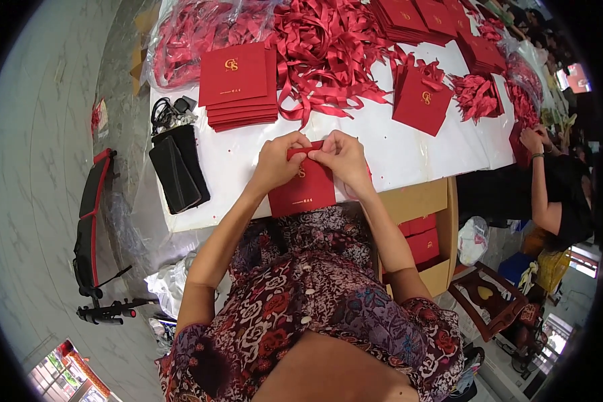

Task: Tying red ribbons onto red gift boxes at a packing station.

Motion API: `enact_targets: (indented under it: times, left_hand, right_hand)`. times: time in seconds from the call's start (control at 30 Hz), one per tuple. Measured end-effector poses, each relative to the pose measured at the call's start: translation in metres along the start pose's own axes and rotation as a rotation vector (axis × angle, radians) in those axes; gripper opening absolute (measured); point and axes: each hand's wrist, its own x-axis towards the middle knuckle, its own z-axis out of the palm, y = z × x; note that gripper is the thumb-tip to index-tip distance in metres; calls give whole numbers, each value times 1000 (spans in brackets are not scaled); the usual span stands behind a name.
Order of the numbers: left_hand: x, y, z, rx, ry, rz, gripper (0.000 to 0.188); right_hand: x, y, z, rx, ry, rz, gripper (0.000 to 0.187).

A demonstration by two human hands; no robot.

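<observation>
A flat red paper bag (303, 191) with gold print lies at the table's near edge, its lower part reaching over my lap. My left hand (279, 161) is closed in a pinch at the left of its top edge. Close beside it, my right hand (345, 161) pinches the same edge, thumbs nearly meeting. Whether a ribbon sits between the fingertips is hidden. Beyond my left hand stands a stack of red bags (233, 75). Behind my hands spreads a heap of loose red ribbons (325, 50). Another red bag (422, 99), with ribbon on top, lies to the right.
A black wallet-like case (174, 174) and a coiled cable (167, 114) lie at the table's left. By my right arm, a cardboard box (419, 201) holds red bags. More bag stacks (402, 20) and a ribbon bundle (476, 97) sit farther off. A co-worker (556, 177) works at the right.
</observation>
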Motion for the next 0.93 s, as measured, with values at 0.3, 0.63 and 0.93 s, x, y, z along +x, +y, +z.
enact_targets:
  times: [0.3, 0.63, 0.93]
  left_hand:
    - [-9, 30, 17, 375, 78, 65, 12]
    - [-1, -13, 9, -317, 46, -83, 11]
    - [-6, 37, 8, 380, -6, -131, 15]
  right_hand:
    - [-13, -27, -1, -471, 73, -182, 24]
    - [-9, -9, 7, -156, 78, -55, 26]
    - [-16, -26, 4, -444, 3, -186, 17]
